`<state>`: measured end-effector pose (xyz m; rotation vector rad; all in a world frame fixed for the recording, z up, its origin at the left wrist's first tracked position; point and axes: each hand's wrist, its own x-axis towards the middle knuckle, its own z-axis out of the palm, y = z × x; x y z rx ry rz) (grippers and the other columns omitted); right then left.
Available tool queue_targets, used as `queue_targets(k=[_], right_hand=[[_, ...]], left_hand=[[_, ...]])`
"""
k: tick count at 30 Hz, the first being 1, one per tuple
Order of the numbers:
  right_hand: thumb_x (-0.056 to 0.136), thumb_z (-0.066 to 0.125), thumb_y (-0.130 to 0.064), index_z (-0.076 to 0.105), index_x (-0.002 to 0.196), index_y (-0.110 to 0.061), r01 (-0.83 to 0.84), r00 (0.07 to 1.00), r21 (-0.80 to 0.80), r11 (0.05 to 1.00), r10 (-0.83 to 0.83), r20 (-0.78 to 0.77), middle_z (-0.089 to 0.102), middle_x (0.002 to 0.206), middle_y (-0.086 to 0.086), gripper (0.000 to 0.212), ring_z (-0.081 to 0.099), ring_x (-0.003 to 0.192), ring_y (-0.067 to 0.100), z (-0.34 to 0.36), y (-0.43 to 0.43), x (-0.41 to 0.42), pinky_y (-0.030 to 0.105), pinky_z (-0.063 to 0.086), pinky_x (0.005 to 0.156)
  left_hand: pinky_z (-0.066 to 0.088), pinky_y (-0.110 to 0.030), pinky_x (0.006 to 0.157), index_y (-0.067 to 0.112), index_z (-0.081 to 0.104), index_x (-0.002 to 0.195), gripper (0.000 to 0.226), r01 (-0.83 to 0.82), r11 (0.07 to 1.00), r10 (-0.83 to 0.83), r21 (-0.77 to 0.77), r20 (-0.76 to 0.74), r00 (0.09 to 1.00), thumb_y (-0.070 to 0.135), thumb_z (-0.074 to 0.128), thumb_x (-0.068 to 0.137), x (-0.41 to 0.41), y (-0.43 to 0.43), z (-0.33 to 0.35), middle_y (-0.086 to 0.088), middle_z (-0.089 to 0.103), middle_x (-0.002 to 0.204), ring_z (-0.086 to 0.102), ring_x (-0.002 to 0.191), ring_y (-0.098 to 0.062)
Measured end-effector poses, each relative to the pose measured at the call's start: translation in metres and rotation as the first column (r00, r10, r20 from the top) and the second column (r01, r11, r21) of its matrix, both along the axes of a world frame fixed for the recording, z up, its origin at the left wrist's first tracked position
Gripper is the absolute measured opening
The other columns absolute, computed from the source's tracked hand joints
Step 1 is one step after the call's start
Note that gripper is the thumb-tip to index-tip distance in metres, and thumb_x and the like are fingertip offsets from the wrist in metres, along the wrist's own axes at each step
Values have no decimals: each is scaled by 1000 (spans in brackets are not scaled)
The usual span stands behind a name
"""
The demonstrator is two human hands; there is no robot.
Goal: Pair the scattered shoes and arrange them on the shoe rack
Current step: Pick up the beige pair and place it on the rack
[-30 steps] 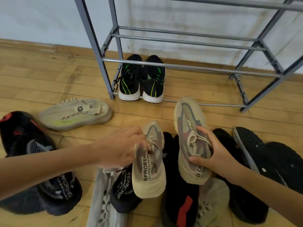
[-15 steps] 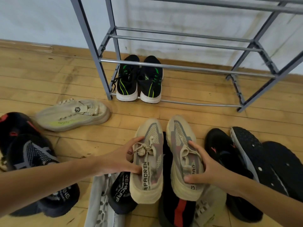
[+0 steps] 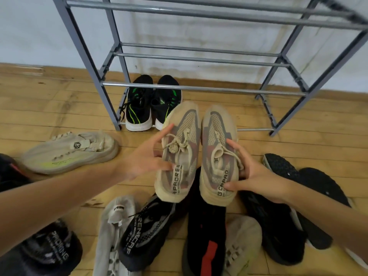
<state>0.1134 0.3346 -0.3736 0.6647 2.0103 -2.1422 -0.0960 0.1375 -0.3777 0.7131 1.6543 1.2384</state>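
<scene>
Shoe rack (image 3: pixel 85 56) bottom tier: black-green sneaker pair (image 3: pixel 139 108) fills left end; floor (image 3: pixel 249 108) right of it bare up to right posts. Front rail (image 3: pixel 219 90) crosses above the opening, low bottom rail (image 3: pixel 254 129) along front edge. Upper tiers open btwn rails. Held beige pair (image 3: pixel 187 120) hangs just in front of opening. Loose shoes (image 3: pixel 205 236) crowd near floor; beige sneaker (image 3: pixel 69 152) lies left of rack.

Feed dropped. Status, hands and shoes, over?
Left hand grips left-side beige sneaker, right hand grips right-side beige sneaker. Pair side by side, toes toward shoe rack. Black-and-green pair occupies bottom tier's left end.
</scene>
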Motion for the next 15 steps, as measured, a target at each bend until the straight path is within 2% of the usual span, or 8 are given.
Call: queue_targets(k=[3, 7, 11, 13, 15], right_hand=[[69, 75, 11, 24, 138, -52, 19, 999, 80, 997, -17, -27, 41, 143, -13, 106, 60, 116, 12, 6, 7, -7, 32, 53, 92], [70, 75, 11, 23, 140, -51, 50, 998, 74, 996, -47, -36, 36, 147, -9, 107, 58, 119, 15, 9, 18, -11, 28, 55, 86], [69, 78, 6, 20, 143, -48, 43, 999, 144, 989, -40, -24, 29, 149, -13, 109, 49, 126, 11, 5, 29, -18, 32, 49, 99], [69, 79, 4, 20, 142, -48, 55, 998, 190, 980, -55, -5, 25, 149, -16, 108, 45, 129, 9, 2, 37, -24, 33, 46, 103], [69, 78, 6, 20, 141, -49, 65, 998, 179, 982, -67, 6, 24, 150, -13, 108, 46, 129, 12, -2, 51, -28, 35, 47, 102]], left_hand=[[58, -32, 82, 43, 25, 145, 103, -22, 999, 22, 37, -3, 1000, -15, 69, 72, -6, 21, 11, 9, 48, 131, 65, 104, -16], [58, -33, 80, 53, 31, 132, 99, -44, 998, 44, 49, 2, 999, -16, 69, 72, -10, 38, 14, 0, 46, 134, 68, 100, -21], [58, -35, 80, 51, 30, 137, 99, -51, 999, 52, 17, -55, 997, -12, 70, 74, -16, 53, 11, 1, 45, 134, 69, 96, -21], [55, -37, 84, 49, 29, 141, 99, -49, 999, 49, 3, -57, 997, -12, 70, 74, -21, 65, 9, 3, 45, 136, 67, 101, -21], [51, -44, 93, 48, 29, 142, 99, -41, 999, 41, -1, -25, 999, -12, 70, 74, -26, 81, 8, 2, 46, 133, 62, 108, -23]])
